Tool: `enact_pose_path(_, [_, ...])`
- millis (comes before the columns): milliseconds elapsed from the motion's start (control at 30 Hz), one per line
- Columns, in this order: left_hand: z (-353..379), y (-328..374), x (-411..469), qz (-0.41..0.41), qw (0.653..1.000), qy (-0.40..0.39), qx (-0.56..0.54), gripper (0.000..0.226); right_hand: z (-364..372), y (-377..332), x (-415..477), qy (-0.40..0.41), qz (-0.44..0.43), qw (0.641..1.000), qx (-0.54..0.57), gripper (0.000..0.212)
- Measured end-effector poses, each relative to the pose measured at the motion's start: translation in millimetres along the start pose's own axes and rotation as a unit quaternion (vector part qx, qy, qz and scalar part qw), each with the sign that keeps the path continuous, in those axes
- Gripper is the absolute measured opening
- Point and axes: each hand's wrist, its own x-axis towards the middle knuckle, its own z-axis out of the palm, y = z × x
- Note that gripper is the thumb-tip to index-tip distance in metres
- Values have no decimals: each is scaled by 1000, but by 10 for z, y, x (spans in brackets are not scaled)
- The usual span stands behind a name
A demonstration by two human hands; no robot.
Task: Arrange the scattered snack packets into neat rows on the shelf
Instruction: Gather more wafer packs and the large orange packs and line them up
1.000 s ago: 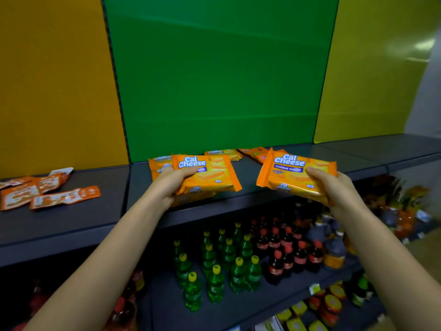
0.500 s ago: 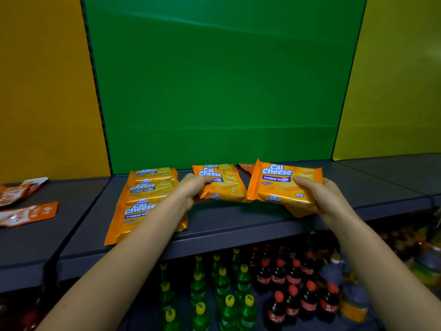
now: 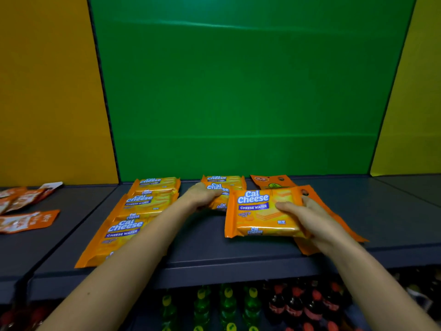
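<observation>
Orange Cal Cheese wafer packets lie on the grey shelf. A row of them runs front to back at the left. My left hand grips a packet in the middle row, in front of another packet at the back wall. My right hand holds a further Cal Cheese packet by its right side, thumb on top, just above the shelf and partly over flat orange sachets.
Loose orange sachets lie scattered on the neighbouring shelf section at the left. A darker orange sachet rests at the back right. Green and dark bottles fill the shelf below. Green and yellow panels form the back wall.
Both hands have moved forward and down toward the shelf. The left hand's packet now sits in the middle row; the right hand's packet has come lower and nearer the shelf front.
</observation>
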Motion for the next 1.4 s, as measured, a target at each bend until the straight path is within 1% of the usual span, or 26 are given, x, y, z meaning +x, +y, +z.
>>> enact_pose_path(67, [-20, 1, -1, 2, 998, -10, 62, 38, 37, 21, 5, -19, -11, 1000, -3, 32])
enact_pose_path(100, [-28, -6, 7, -2, 997, -17, 81, 33, 58, 30, 7, -26, -16, 1000, -3, 36])
enact_pose_path(133, [-28, -19, 7, -9, 995, -19, 96, 35, 94, 41, 6, -29, -16, 999, -7, 38])
enact_pose_path(200, [-9, -71, 43, -19, 992, -6, 124, 49, 180, 72, -9, -35, -14, 998, -44, 38])
enact_pose_path(233, [2, -92, 64, -21, 990, -3, 139, 51, 216, 88, -12, -31, -15, 997, -70, 45])
enact_pose_path(267, [12, -99, 71, -19, 988, -1, 154, 50, 245, 96, -21, -27, -17, 995, -93, 54])
enact_pose_path(300, [20, -94, 69, -15, 985, 2, 170, 49, 264, 93, -27, -26, -20, 993, -112, 59])
enact_pose_path(367, [29, -72, 62, -12, 978, 9, 208, 49, 307, 56, -39, -24, -33, 984, -175, 58])
enact_pose_path(467, [17, -52, 50, -13, 965, 34, 260, 57, 339, -16, -58, -26, -59, 947, -315, 61])
enact_pose_path(533, [-17, -47, 33, -15, 956, 55, 289, 61, 351, -61, -69, -31, -68, 920, -386, 64])
enact_pose_path(667, [-124, -9, -69, 22, 926, 134, 351, 52, 366, -62, -56, -46, -71, 877, -472, 61])
enact_pose_path(767, [-206, -40, -142, 54, 906, 187, 377, 44, 365, -45, -48, -49, -73, 842, -532, 61])
enact_pose_path(833, [-256, -87, -213, 74, 891, 219, 391, 40, 359, -77, -73, -24, -90, 810, -579, 63])
enact_pose_path(900, [-317, -158, -315, 93, 876, 254, 399, 37, 356, -146, -108, 12, -130, 781, -611, 61])
enact_pose_path(1033, [-524, -413, -623, 120, 856, 319, 388, 32, 418, -246, -94, 51, -239, 754, -609, 49])
enact_pose_path(1100, [-650, -588, -817, 119, 853, 346, 372, 29, 501, -282, -55, 50, -286, 743, -604, 43])
enact_pose_path(1167, [-762, -777, -1020, 102, 850, 365, 366, 28, 641, -321, -47, 21, -320, 755, -572, 38])
enact_pose_path(1233, [-870, -982, -1236, 67, 849, 372, 368, 27, 845, -350, -75, -9, -354, 765, -538, 35])
enact_pose_path(1333, [-1041, -1345, -1596, 9, 849, 383, 364, 27, 1230, -384, -171, -38, -418, 763, -492, 33])
enact_pose_path(1400, [-1156, -1586, -1856, -23, 844, 386, 372, 26, 1525, -386, -269, -72, -449, 763, -460, 32])
